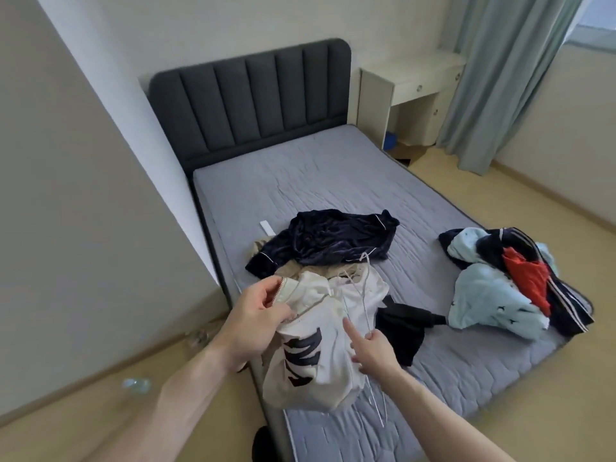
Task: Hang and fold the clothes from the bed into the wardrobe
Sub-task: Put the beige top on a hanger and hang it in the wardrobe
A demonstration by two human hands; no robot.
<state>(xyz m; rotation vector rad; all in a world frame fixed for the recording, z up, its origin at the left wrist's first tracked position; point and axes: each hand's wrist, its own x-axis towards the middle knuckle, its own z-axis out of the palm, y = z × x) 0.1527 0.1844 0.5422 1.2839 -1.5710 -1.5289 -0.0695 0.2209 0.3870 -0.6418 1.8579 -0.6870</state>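
A cream zip jacket [320, 355] with dark lettering hangs over the near left corner of the bed [333, 181]. My left hand [256, 318] grips its zipper edge near the collar. My right hand [370, 345] holds a thin white wire hanger [358, 288] that lies across the jacket, with the forefinger stretched out. Behind the jacket lie a beige garment [286, 268] and a dark navy velvet garment [333, 238]. A black garment [403, 328] lies to the right of the jacket. No wardrobe is in view.
A heap of light blue, red and navy striped clothes [506, 288] sits at the bed's right edge. A grey padded headboard [253, 98] stands at the far end, a cream desk [413, 91] and pale green curtains [506, 71] beyond. A beige wall panel [66, 195] lies left.
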